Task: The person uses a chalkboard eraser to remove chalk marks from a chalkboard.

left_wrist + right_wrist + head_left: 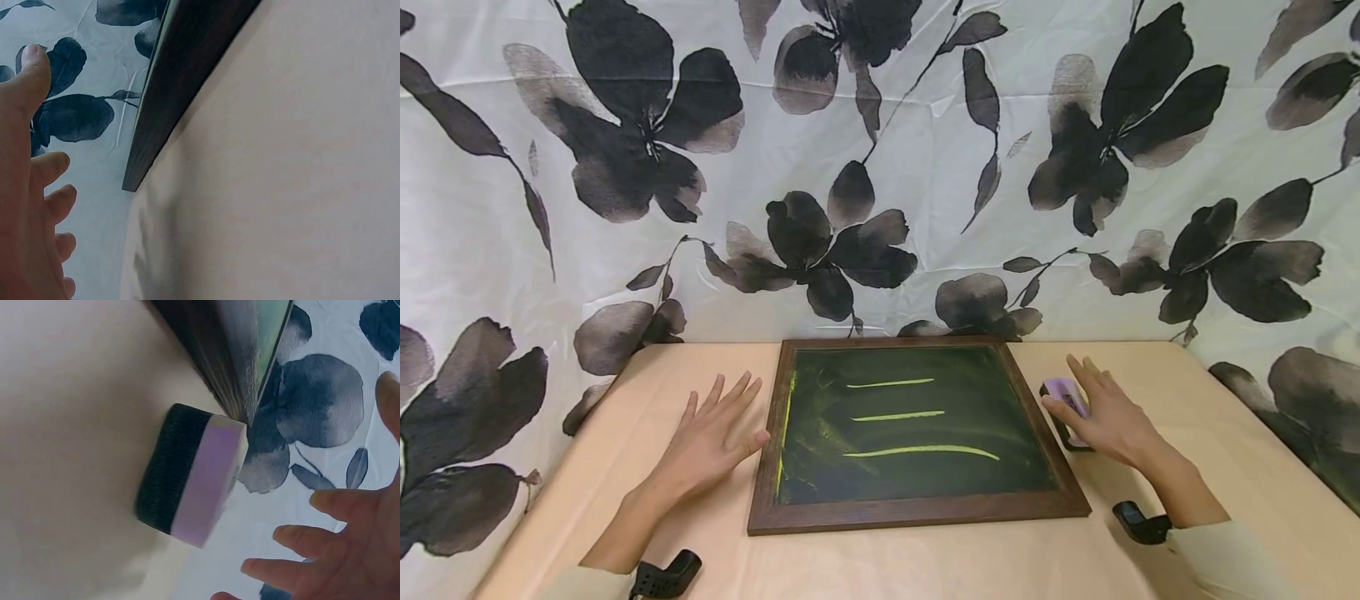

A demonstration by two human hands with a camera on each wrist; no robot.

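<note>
A small chalkboard [917, 479] in a brown wooden frame lies flat on the table, three yellow chalk strokes across its dark green face. Yellow smears mark its left side. Just left of the frame my left hand [711, 442] hovers palm down with fingers spread, its thumb overlapping the frame's edge in the head view. On the other side, a purple and black chalkboard eraser [190, 478] sits beside the frame's right edge. My right hand [1108, 412] is held above the eraser with fingers extended, partly covering it in the head view. Both hands hold nothing.
A pale wood-toned table [1000, 554] carries the board. Behind it hangs a white cloth [925, 192] printed with dark flowers. Black wrist devices, left [667, 575] and right [1141, 523], sit on the forearms near the light sleeves.
</note>
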